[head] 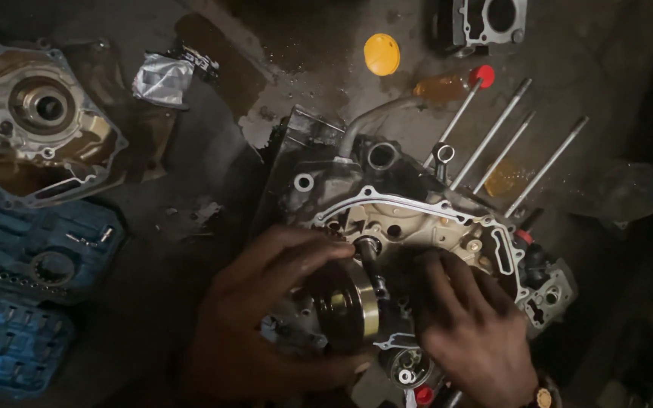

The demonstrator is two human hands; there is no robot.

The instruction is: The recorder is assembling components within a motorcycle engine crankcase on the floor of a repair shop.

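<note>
left hand [266,310]: curled around the round dark metal flywheel with a brass-coloured rim [345,302], fingers over its far edge and thumb under its near edge; the grip is closed on it.
right hand [470,329]: lies palm down on the near right part of the grey cast-metal engine crankcase [417,211], fingers bent and pressing on the casting; whether it clasps anything cannot be told.
flywheel: sits near the middle of the scene, at the near left side of the crankcase, just beside the short dark shaft [368,253] that rises from the case.
crankcase: lies on the dark oil-stained floor [190,151], its pale gasket outline facing up, with a bent grey pipe at its far edge.
four long silver studs [504,143]: stick out from the far right of the case, slanting away.
in the way: the two hands cover most of the near half of the case; the flywheel hides what is under it.
far side: a round yellow plastic cap [382,54], an amber bottle with a red cap [451,85], a grey metal cylinder block [485,21].
left side: a silver engine side cover [39,113], a crumpled silver foil wrapper [164,79], an open blue plastic socket-set case [24,287], all well apart from the hands.
</note>
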